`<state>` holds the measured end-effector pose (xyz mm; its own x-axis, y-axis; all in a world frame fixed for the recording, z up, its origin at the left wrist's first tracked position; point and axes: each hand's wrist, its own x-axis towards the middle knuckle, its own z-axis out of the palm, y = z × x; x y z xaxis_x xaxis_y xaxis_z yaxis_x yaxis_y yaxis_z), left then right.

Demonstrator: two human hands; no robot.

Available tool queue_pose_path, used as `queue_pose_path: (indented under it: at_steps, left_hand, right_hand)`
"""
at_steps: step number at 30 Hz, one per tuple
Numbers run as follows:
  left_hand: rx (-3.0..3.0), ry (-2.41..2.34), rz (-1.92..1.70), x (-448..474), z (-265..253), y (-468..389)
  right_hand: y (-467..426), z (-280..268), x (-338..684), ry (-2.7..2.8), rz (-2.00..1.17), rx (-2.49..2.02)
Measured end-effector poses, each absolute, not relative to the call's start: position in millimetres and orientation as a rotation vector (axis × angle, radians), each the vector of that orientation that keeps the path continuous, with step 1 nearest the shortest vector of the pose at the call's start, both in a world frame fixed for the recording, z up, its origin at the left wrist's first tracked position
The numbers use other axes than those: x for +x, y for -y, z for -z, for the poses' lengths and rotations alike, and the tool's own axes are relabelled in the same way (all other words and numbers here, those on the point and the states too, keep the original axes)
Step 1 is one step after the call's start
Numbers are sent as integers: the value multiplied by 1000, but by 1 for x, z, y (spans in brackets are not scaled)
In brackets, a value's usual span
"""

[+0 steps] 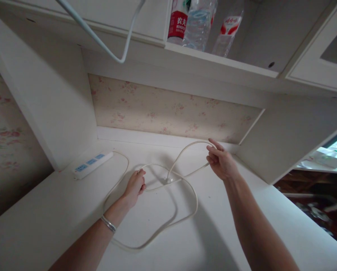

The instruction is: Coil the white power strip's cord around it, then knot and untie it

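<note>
Cord (197,201) held at two spots, loops slack on the desk (81,216)

The left hand (136,186) is curled nearly closed near the middle of the desk, with a strand of the cord between thumb and fingers. The right hand (222,160), farther back and to the right, pinches another stretch, its index finger pointing out and the others bent. Between them, the cord arches up and crosses itself beside what looks like a white plug (167,180); a wide loop lies nearer the body. On the left, the cord runs past the left forearm to the power strip (92,165).

A light grip seems best, letting the cord slide without kinking. The crossing looks like the spot to watch: pulling both ends hard could tighten it, so lifting one strand clear is probably safer. Gentle handling should also keep the strip from being dragged, and the bracelet (108,224) from catching
</note>
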<state>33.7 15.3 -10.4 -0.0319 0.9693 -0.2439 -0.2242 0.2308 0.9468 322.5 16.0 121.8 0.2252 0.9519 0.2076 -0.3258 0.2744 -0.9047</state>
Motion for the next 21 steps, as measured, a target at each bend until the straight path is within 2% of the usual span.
queue_pose_path:
  at_steps: [10,15,21]
  left_hand:
    - [1008,-1313,-1001,43,13,-12]
    - [1050,-1311,-951,41,19,-13]
    - [1099,-1325,-931,42,18,-12]
  right_hand:
    - [-49,-99,349,879,-882,-1160]
    - [-38,-109,343,1148,-1062,-1257]
    - [-18,-126,335,1564,-1383,-1067]
